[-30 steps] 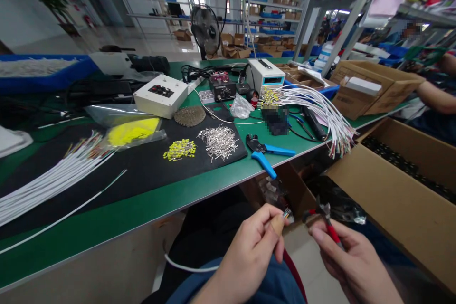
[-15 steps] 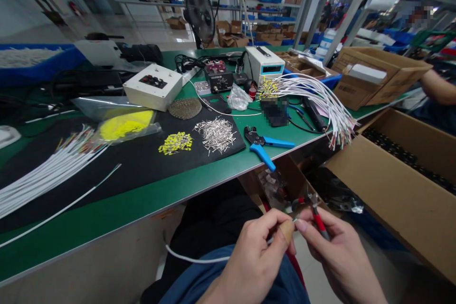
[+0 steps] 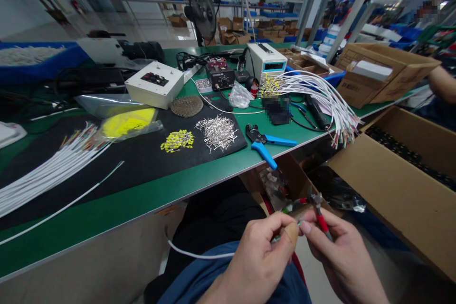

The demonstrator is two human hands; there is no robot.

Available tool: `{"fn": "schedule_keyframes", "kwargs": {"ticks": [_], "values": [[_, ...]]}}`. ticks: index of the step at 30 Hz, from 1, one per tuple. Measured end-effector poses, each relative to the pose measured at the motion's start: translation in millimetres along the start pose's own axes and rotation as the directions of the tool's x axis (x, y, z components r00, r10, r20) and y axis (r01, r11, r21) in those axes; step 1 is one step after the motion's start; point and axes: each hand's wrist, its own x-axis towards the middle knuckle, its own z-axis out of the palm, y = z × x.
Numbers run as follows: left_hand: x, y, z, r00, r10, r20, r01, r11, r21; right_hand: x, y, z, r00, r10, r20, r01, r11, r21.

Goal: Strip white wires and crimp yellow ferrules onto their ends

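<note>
My left hand (image 3: 258,254) is closed round a white cable (image 3: 201,256), whose free part trails off to the left over my lap. A tan covering wraps its thumb tip. Against it, my right hand (image 3: 344,251) pinches a thin greenish wire end (image 3: 299,223) between thumb and forefinger. Red-handled cutters (image 3: 321,221) also rest in the right hand, jaws pointing up and away. The fingers hide most of the wire. On the bench edge beyond lies a blue-handled crimping tool (image 3: 265,142).
A black mat (image 3: 142,166) on the green bench bears yellow terminals (image 3: 177,140), silver pins (image 3: 217,132) and a white cable bundle (image 3: 53,171). More cables (image 3: 320,92) overhang the right edge. Open cardboard boxes (image 3: 384,180) stand at right; another person's arm (image 3: 443,84) shows beyond.
Both hands stay together at the wire end, shifted very slightly right. The cutters' jaws show a little more clearly above the right hand. Bench items have not moved.
</note>
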Motion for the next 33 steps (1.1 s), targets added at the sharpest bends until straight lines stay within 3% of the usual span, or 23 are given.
{"fn": "schedule_keyframes", "kwargs": {"ticks": [6, 9, 12, 17, 19, 21, 23, 25, 27, 30, 33], "values": [[0.9, 0.3, -0.7, 0.999, 0.029, -0.018, -0.028, 0.998, 0.061, -1.9, -2.1, 1.9, 1.0, -0.018, 0.003, 0.018, 0.999, 0.03], [1.5, 1.4, -3.5, 0.998, 0.041, -0.048, -0.041, 0.999, 0.015, -1.7, -0.4, -2.4, 1.0, -0.021, 0.011, 0.021, 1.0, -0.007], [2.4, 1.9, -8.1, 0.997, 0.024, -0.074, -0.028, 0.998, -0.051, 1.0, 3.5, -14.1, 0.997, -0.072, 0.041, 0.077, 0.985, -0.153], [4.6, 4.1, -15.2, 0.996, -0.006, -0.09, -0.003, 0.996, -0.094, 7.3, 11.3, -41.0, 0.965, -0.238, 0.11, 0.262, 0.888, -0.378], [5.8, 5.1, -16.3, 0.996, -0.005, -0.086, -0.004, 0.994, -0.107, 7.9, 12.0, -47.2, 0.981, -0.162, 0.103, 0.188, 0.926, -0.326], [7.5, 5.4, -16.7, 0.997, -0.012, -0.077, 0.002, 0.993, -0.117, 6.8, 10.3, -48.4, 0.989, 0.019, 0.144, -0.002, 0.994, -0.113], [9.9, 5.4, -16.8, 0.997, -0.022, -0.071, 0.013, 0.993, -0.12, 4.5, 7.2, -45.9, 0.955, 0.152, 0.254, -0.181, 0.979, 0.096], [13.0, 5.1, -16.9, 0.998, -0.026, -0.065, 0.018, 0.993, -0.115, 2.1, 4.7, -42.6, 0.919, 0.168, 0.356, -0.217, 0.971, 0.104], [16.1, 4.7, -17.2, 0.999, -0.026, -0.047, 0.02, 0.993, -0.114, 0.3, 3.8, -40.4, 0.904, 0.141, 0.404, -0.127, 0.99, -0.062], [19.6, 3.6, -17.8, 1.0, -0.012, -0.013, 0.011, 0.993, -0.121, -2.0, 3.1, -38.9, 0.938, 0.074, 0.34, 0.04, 0.947, -0.318], [20.6, 2.3, -18.5, 1.0, -0.013, 0.005, 0.013, 0.995, -0.098, -4.8, -1.9, -36.9, 0.955, -0.011, 0.295, 0.143, 0.893, -0.427]]}}
